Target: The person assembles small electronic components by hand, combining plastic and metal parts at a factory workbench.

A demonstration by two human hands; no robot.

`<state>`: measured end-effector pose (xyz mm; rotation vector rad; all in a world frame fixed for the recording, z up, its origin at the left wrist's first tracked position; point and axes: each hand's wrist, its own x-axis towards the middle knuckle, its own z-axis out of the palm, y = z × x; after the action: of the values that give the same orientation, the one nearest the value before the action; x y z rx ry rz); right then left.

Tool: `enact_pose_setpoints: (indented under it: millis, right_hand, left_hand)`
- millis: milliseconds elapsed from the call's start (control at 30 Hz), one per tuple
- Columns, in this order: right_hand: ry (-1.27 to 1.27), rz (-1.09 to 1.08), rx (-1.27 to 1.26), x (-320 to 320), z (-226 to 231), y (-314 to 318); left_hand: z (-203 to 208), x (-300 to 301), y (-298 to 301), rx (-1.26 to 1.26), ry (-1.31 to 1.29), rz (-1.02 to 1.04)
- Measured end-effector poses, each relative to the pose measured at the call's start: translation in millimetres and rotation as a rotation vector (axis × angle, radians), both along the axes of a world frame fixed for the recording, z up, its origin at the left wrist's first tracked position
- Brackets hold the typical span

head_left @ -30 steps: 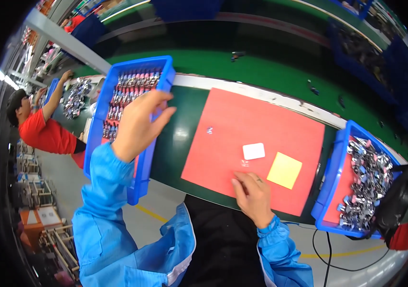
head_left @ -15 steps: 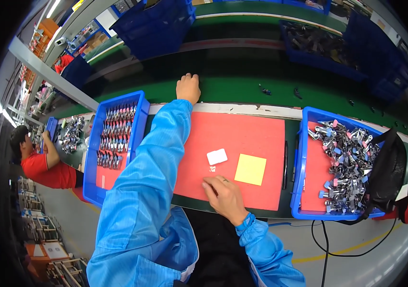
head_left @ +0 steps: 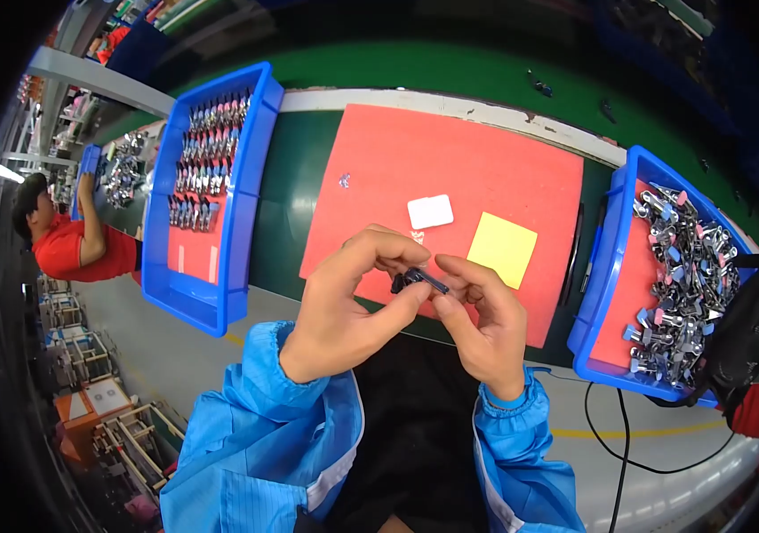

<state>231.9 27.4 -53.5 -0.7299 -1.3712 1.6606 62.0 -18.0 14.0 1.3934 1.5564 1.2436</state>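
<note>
In front of my body, above the near edge of a red mat (head_left: 379,160), my left hand (head_left: 344,298) pinches a small dark clip-like part (head_left: 422,281) with a narrow arm. My right hand (head_left: 486,324) meets it from the other side, thumb and fingertips closed at the end of that arm. Fingers partly hide the part, so its exact kind is unclear. Just beyond the hands lie a white rounded block (head_left: 431,211) and some tiny pale pieces (head_left: 418,237). A yellow square sheet (head_left: 504,249) lies beside my right hand.
At left, a blue tray (head_left: 235,266) holds rows of metal clips; at right, another blue tray (head_left: 582,342) holds a loose pile. Small shiny bits (head_left: 344,180) lie on the mat. Beyond is a green belt (head_left: 451,67) with dark parts. A person in red (head_left: 82,244) sits far left.
My left hand has come back from the green belt to the front and now holds the small dark part. My right hand has lifted off the mat to meet it. The view has shifted.
</note>
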Motion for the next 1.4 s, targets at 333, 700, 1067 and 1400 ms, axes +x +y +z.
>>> enact_pose_setpoints:
  millis: [333, 700, 1067, 1400]
  right_hand:
    - [-0.247, -0.068, 0.172, -9.6, 0.9, -6.7]
    - [-0.22, -0.063, -0.004, -27.4, -4.9, -20.2]
    - [-0.257, -0.073, 0.02, -28.1, -5.3, -15.8]
    - [-0.176, -0.048, 0.017, -35.2, 18.8, -2.5]
  left_hand:
    - [-16.9, -2.8, -3.1, -0.003, -0.023, -0.012]
    - [-42.7, -13.5, -9.5, -0.064, -0.551, 0.013]
    - [-50.1, -22.2, -8.7, 0.098, -0.356, 0.128]
    - [-47.0, -21.2, -4.1, 0.366, 0.52, 0.111]
